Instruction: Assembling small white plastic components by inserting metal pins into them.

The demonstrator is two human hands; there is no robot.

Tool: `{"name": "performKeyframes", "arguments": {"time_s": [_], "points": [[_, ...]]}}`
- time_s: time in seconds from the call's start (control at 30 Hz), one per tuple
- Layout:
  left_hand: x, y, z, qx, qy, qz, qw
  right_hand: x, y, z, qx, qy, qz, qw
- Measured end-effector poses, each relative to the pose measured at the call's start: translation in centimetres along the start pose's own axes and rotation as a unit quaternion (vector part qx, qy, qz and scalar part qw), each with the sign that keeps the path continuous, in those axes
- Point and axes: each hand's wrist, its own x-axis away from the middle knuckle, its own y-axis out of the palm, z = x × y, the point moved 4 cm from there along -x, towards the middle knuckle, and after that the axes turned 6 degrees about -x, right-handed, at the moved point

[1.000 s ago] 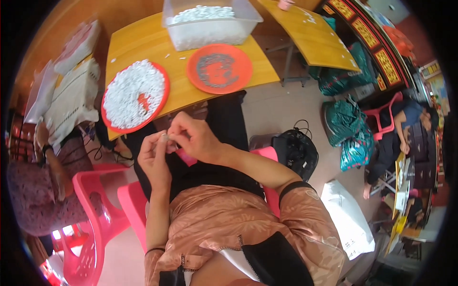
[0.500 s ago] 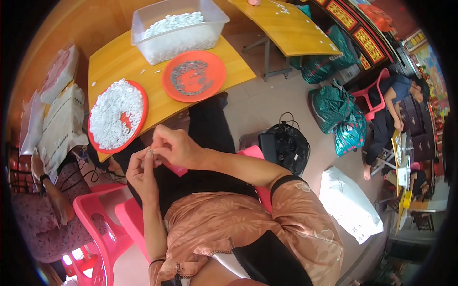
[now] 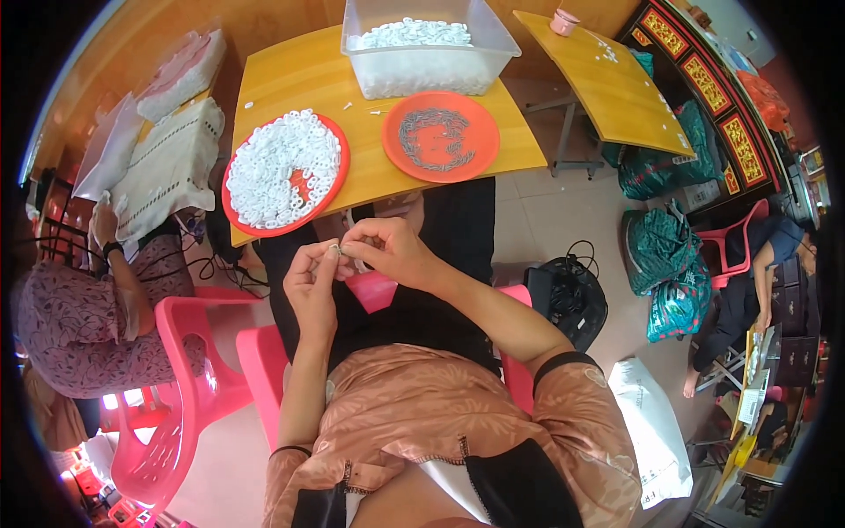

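My left hand (image 3: pixel 312 280) and my right hand (image 3: pixel 387 251) meet above my lap, just off the table's near edge. Between left thumb and forefinger I pinch a small white plastic piece (image 3: pixel 335 250), partly covered by the fingertips. The right thumb and forefinger are pinched against it; what they hold is too small to make out. A red plate (image 3: pixel 345 167) heaped with white plastic cable clips (image 3: pixel 277 172) lies beyond my left hand. To its right, another red plate (image 3: pixel 486 141) carries thin grey nails (image 3: pixel 414 145).
On the yellow table (image 3: pixel 290 79) a clear bin (image 3: pixel 431 75) of white pieces stands at the back. Under my hands is a pink container (image 3: pixel 373 290). A person (image 3: pixel 132 299) sits at left by a pink chair (image 3: pixel 176 396). Green bags (image 3: pixel 660 251) and a white sack (image 3: pixel 647 431) lie at right.
The view has shifted, so the table and plates appear farther right. My hands stay together in the same pinch, with the fingertips slightly repositioned around the small piece.
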Motion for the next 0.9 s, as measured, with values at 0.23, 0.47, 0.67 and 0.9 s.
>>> {"name": "performKeyframes", "arguments": {"time_s": [0.23,0.47,0.67,0.9], "points": [[0.5,0.2,0.0,0.000,0.048,0.010,0.999,0.4,0.6,-0.4,-0.100,0.042,-0.010,0.994],[0.4,0.1,-0.4,0.018,0.026,-0.016,0.999,0.3,0.4,-0.1,-0.070,0.040,-0.007,0.997],[0.1,0.4,-1.2,0.083,0.003,-0.009,0.996,0.2,0.5,-0.9,-0.032,0.019,0.030,0.999],[-0.2,-0.3,-2.5,0.111,-0.059,0.001,0.992,-0.2,0.2,0.2,-0.006,0.028,0.029,0.999]]}}
